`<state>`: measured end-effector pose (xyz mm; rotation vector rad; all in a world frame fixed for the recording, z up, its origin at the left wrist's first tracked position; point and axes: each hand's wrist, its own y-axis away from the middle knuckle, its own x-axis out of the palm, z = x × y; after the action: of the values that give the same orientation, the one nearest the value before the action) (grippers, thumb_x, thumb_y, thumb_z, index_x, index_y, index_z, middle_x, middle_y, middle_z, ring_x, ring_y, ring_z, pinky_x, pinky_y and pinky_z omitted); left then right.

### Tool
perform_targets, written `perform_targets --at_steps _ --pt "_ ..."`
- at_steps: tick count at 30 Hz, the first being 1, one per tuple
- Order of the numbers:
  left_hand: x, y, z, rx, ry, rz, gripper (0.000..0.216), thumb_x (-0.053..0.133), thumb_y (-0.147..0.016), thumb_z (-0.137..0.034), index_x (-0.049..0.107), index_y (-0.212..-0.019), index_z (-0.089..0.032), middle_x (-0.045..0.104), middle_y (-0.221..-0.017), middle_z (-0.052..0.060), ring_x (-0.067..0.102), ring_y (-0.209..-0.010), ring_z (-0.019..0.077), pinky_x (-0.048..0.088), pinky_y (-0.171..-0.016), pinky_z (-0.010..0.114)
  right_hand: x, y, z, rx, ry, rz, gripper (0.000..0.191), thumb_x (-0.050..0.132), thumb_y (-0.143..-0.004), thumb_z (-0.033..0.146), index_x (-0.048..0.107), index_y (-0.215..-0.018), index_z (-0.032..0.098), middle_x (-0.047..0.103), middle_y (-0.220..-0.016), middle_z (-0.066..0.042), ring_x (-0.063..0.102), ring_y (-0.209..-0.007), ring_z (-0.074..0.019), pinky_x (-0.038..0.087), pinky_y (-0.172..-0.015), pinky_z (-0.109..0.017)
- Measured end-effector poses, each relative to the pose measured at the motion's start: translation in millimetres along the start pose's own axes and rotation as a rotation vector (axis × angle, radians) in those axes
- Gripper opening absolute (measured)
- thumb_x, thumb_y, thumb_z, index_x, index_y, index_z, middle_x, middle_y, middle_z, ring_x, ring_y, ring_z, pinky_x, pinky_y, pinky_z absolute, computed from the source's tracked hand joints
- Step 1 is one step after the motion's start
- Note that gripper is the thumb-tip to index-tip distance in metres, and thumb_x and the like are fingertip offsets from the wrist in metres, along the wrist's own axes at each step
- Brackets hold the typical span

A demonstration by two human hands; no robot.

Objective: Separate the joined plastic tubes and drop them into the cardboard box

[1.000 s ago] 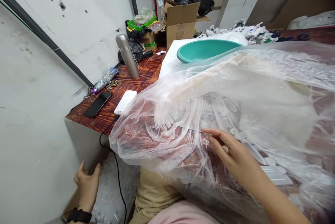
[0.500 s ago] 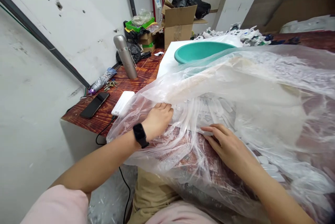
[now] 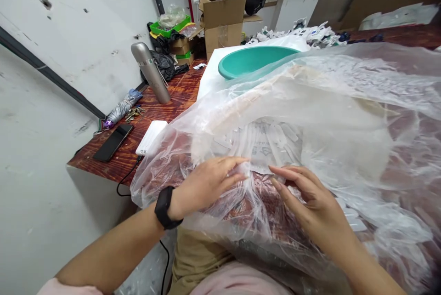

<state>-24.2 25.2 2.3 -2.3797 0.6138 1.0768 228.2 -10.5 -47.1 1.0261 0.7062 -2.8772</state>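
A large clear plastic bag [image 3: 330, 125] lies spread over the table in front of me. Inside or under its film shows a smaller bag with grey print [image 3: 260, 145], holding pale, flat, elongated clear pieces. My left hand [image 3: 206, 182], a black watch on its wrist, reaches over the gathered film; its thumb and fingers are stretched out and apart, tips touching or close to the folds. My right hand [image 3: 308, 194] is opposite, at the printed bag's near edge, with a small gap between thumb and index finger. Whether film lies between those fingertips is hard to see.
A teal basin [image 3: 237, 63] stands behind the plastic on a white sheet. To the left are a steel thermos [image 3: 151, 72], a phone [image 3: 113, 142], a white power bank [image 3: 151, 138] with a cable, keys [image 3: 134, 113] and a folded umbrella [image 3: 123, 106]. A cardboard box [image 3: 223, 26] stands farther back.
My left hand has come off the printed bag's left side and moved nearer to me and right, its fingers opening. My right hand's fingers have parted slightly. The view has shifted a little.
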Motion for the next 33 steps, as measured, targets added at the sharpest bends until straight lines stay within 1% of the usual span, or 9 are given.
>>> perform_targets --at_steps 2,5,12,17,21,23,28,31,33 --pt "5 10 -10 -0.035 0.136 0.003 0.030 0.061 -0.101 -0.032 0.068 -0.130 -0.025 0.076 -0.120 0.007 0.071 -0.110 0.0222 0.052 -0.096 0.031 -4 2 9 -0.030 -0.052 0.047 0.028 0.062 -0.101 0.032 0.067 -0.128 0.034 0.069 -0.114 -0.003 0.068 -0.101 -0.0176 0.056 -0.089 -0.029" --pt "10 19 -16 -0.046 0.167 0.031 0.030 0.063 -0.100 -0.034 0.071 -0.127 -0.024 0.075 -0.107 0.007 0.070 -0.101 0.0211 0.052 -0.092 0.030 -10 4 21 -0.102 -0.073 0.094 0.029 0.061 -0.102 0.030 0.067 -0.128 0.038 0.069 -0.118 -0.002 0.067 -0.112 -0.0170 0.056 -0.095 -0.027" --pt "13 26 -21 0.082 0.099 0.065 0.028 0.058 -0.103 -0.033 0.069 -0.126 -0.021 0.077 -0.112 0.007 0.071 -0.105 0.0210 0.052 -0.093 0.030 -15 8 38 -0.174 -0.068 0.174 0.026 0.061 -0.102 0.029 0.065 -0.126 0.036 0.073 -0.109 -0.002 0.073 -0.099 -0.0175 0.061 -0.083 -0.026" --pt "19 30 -28 0.185 -0.110 -0.019 0.024 0.053 -0.106 -0.031 0.068 -0.118 -0.016 0.078 -0.105 0.006 0.073 -0.095 0.0205 0.055 -0.083 0.033 -10 19 42 -0.172 0.056 0.164 0.026 0.049 -0.108 0.030 0.055 -0.133 0.030 0.077 -0.109 -0.003 0.076 -0.093 -0.0158 0.062 -0.083 -0.026" --pt "25 31 -28 0.176 -0.099 -0.035 0.024 0.054 -0.106 -0.033 0.066 -0.121 -0.019 0.078 -0.108 0.004 0.073 -0.096 0.0186 0.055 -0.083 0.031 -11 27 40 -0.130 0.121 0.235 0.039 0.045 -0.108 0.037 0.043 -0.146 0.027 0.074 -0.127 -0.008 0.075 -0.110 -0.0185 0.063 -0.088 -0.028" --pt "26 30 -27 0.163 -0.089 -0.031 0.023 0.056 -0.105 -0.033 0.066 -0.119 -0.018 0.078 -0.108 0.004 0.073 -0.097 0.0190 0.055 -0.084 0.031 -11 28 38 -0.146 0.120 0.257 0.037 0.044 -0.109 0.034 0.043 -0.145 0.029 0.073 -0.129 -0.008 0.073 -0.116 -0.0186 0.062 -0.093 -0.030" --pt "27 23 -30 0.178 -0.098 0.015 0.021 0.058 -0.104 -0.031 0.067 -0.117 -0.018 0.078 -0.108 0.003 0.074 -0.097 0.0195 0.053 -0.083 0.032 -9 24 35 -0.183 0.163 0.188 0.036 0.043 -0.109 0.033 0.044 -0.144 0.027 0.073 -0.129 -0.010 0.074 -0.112 -0.0205 0.062 -0.094 -0.034" --pt "28 20 -32 0.204 -0.108 0.058 0.022 0.056 -0.105 -0.033 0.069 -0.110 -0.016 0.078 -0.103 0.004 0.074 -0.094 0.0199 0.053 -0.081 0.032 -8 22 34 -0.174 0.149 0.205 0.033 0.039 -0.110 0.029 0.045 -0.142 0.029 0.076 -0.118 -0.006 0.077 -0.100 -0.0185 0.064 -0.082 -0.030" --pt "29 19 -31 0.200 -0.107 0.052 0.021 0.056 -0.105 -0.032 0.069 -0.114 -0.017 0.078 -0.104 0.003 0.073 -0.093 0.0197 0.052 -0.080 0.032 -9 23 33 -0.141 0.157 0.214 0.037 0.042 -0.109 0.032 0.042 -0.146 0.028 0.075 -0.121 -0.008 0.077 -0.100 -0.0197 0.065 -0.080 -0.031"
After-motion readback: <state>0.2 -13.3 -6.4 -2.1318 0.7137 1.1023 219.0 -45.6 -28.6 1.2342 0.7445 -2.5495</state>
